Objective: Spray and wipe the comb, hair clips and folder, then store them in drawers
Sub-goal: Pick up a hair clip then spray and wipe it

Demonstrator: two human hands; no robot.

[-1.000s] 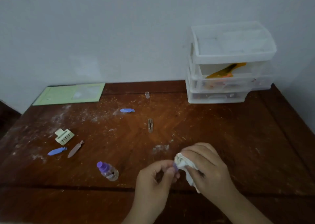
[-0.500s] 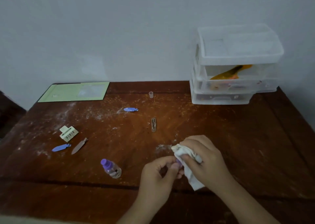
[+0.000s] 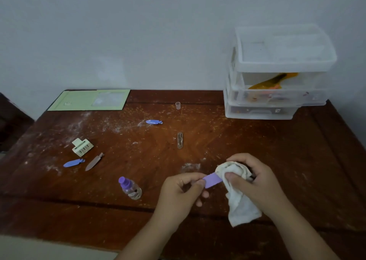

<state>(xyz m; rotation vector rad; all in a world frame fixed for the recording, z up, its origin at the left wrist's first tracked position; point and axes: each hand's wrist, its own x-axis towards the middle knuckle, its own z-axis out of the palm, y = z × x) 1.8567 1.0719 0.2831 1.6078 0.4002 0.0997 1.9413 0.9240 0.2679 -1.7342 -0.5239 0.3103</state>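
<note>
My left hand (image 3: 184,190) pinches one end of a purple hair clip (image 3: 212,181) above the near middle of the table. My right hand (image 3: 253,182) grips a white cloth (image 3: 236,200) wrapped around the clip's other end. Loose on the table lie two blue clips (image 3: 73,163) (image 3: 154,122), a brown clip (image 3: 94,161), a metal snap clip (image 3: 180,140) and a cream claw clip (image 3: 82,146). A green folder (image 3: 89,100) lies at the back left. An orange comb (image 3: 273,81) shows inside the clear drawer unit (image 3: 277,71).
A small spray bottle with a purple top (image 3: 130,188) stands left of my hands. A tiny clear cap (image 3: 178,105) sits near the back edge. White dust streaks the wooden table (image 3: 297,160). The wall runs right behind it.
The cloth has slid right along the clip, so more of its purple body shows between my hands. My view has shifted slightly.
</note>
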